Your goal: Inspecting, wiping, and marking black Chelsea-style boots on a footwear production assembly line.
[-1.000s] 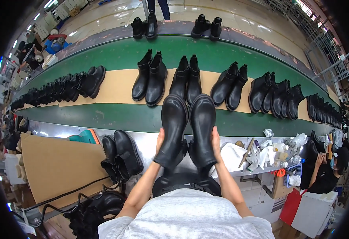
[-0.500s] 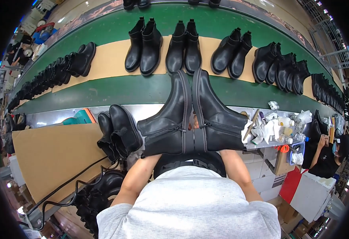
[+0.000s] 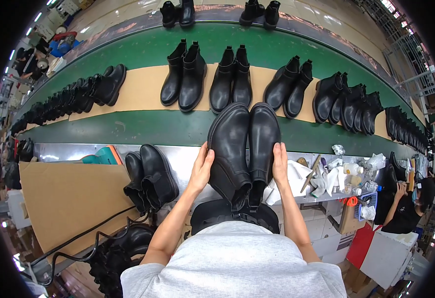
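Boots are filling the tan strip down the middle of the green belt, pair after pair, so much of the line is looking already served. The left hand and the right hand are each pressing flat against an outer side of a black pair of boots, holding it toes forward above the belt's near edge, not yet set down. Another pair is waiting on the metal bench at its near edge, beside a cardboard sheet. Rags and bottles, as far as the curved rim is showing, are crowding the bench's right end.
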